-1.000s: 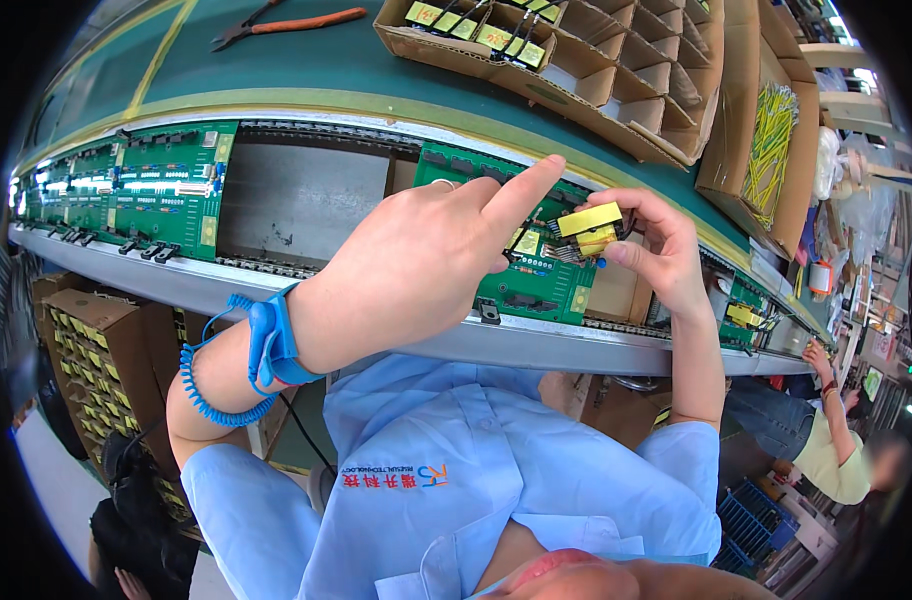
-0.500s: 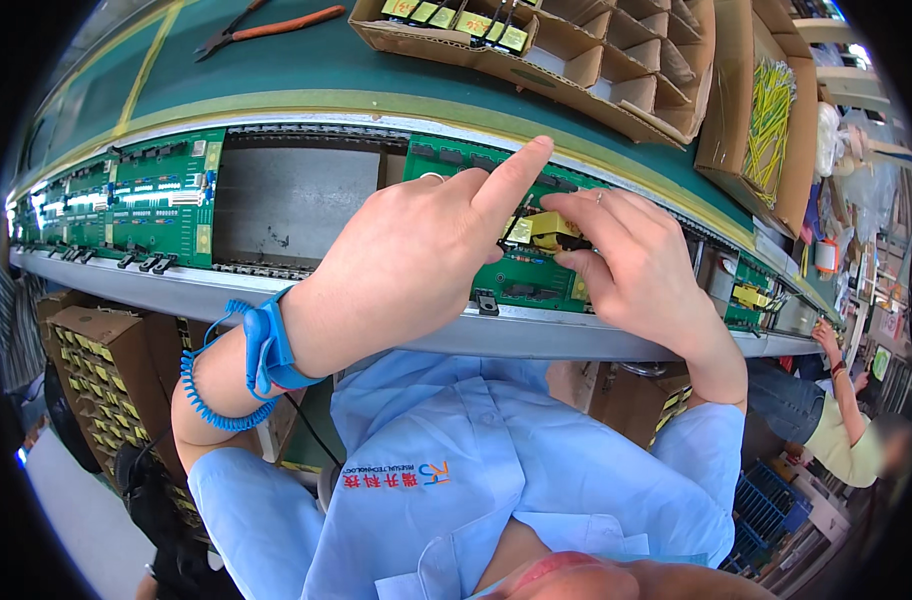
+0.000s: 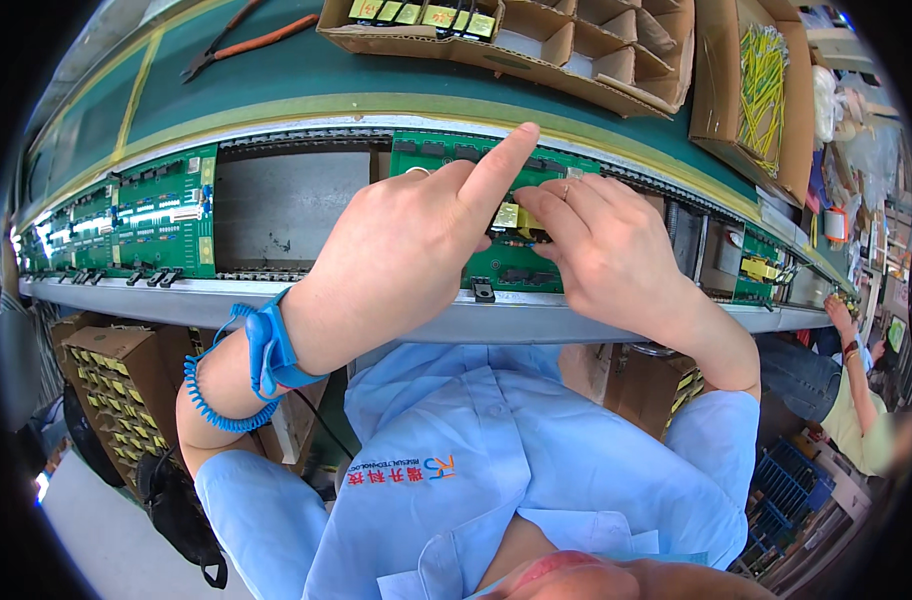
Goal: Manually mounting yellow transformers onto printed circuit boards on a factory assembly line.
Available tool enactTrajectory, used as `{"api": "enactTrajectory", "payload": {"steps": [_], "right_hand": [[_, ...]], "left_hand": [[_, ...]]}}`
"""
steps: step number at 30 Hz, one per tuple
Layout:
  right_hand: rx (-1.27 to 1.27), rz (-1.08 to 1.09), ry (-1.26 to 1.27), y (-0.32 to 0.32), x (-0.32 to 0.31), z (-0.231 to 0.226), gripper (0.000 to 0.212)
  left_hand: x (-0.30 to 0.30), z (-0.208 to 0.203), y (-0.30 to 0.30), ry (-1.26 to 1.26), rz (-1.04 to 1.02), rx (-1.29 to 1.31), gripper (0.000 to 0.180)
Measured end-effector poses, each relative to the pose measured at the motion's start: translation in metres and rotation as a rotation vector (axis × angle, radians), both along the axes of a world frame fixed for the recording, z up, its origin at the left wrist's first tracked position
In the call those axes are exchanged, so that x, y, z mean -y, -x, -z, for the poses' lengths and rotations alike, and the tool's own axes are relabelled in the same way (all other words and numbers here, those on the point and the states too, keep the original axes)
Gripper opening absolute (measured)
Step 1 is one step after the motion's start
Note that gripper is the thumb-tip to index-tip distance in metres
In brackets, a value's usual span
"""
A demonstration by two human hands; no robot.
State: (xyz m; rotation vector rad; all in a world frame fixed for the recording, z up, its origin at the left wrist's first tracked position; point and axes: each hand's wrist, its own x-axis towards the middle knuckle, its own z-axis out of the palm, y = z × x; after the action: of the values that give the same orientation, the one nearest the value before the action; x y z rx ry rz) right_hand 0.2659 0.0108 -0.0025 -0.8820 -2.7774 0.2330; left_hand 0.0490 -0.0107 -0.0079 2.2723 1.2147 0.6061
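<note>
A green circuit board (image 3: 431, 150) lies in the rail line in front of me. On it sits a yellow, block-shaped transformer (image 3: 507, 216), partly covered by my fingers. My right hand (image 3: 616, 250) is closed on the transformer's right side, thumb and fingers pinching it. My left hand (image 3: 401, 255) lies over the board's left part, index finger stretched out past the transformer. Its other fingers are curled under and mostly hidden; their tips reach the transformer's left side, and what they hold does not show. A blue coiled wrist strap (image 3: 266, 345) is on my left wrist.
More green boards (image 3: 156, 215) stand in the line at left, another (image 3: 751, 270) at right. Beyond the rail are orange-handled pliers (image 3: 256, 40), a divided cardboard box (image 3: 536, 65) with yellow transformers, and a box (image 3: 721, 95) of yellow-green wires. A co-worker's arm (image 3: 851, 340) shows far right.
My right hand has moved closer to my left, its fingers drawn together on the transformer. The left hand keeps its pose. The whole view has shifted slightly.
</note>
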Motion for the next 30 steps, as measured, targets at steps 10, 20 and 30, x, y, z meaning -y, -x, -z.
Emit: {"api": "enactTrajectory", "payload": {"steps": [10, 20, 30], "right_hand": [[-0.067, 0.019, -0.067, -0.001, 0.005, 0.008, 0.033], [-0.094, 0.049, -0.047, -0.014, 0.002, -0.002, 0.038], [0.005, 0.807, -0.171, -0.208, -0.164, -0.007, 0.036]], "left_hand": [[-0.002, -0.006, -0.003, 0.04, 0.022, -0.083, 0.09], [-0.02, -0.027, -0.004, 0.184, 0.02, -0.159, 0.083], [-0.209, -0.064, -0.017, -0.633, -0.29, -0.479, 0.014]]}}
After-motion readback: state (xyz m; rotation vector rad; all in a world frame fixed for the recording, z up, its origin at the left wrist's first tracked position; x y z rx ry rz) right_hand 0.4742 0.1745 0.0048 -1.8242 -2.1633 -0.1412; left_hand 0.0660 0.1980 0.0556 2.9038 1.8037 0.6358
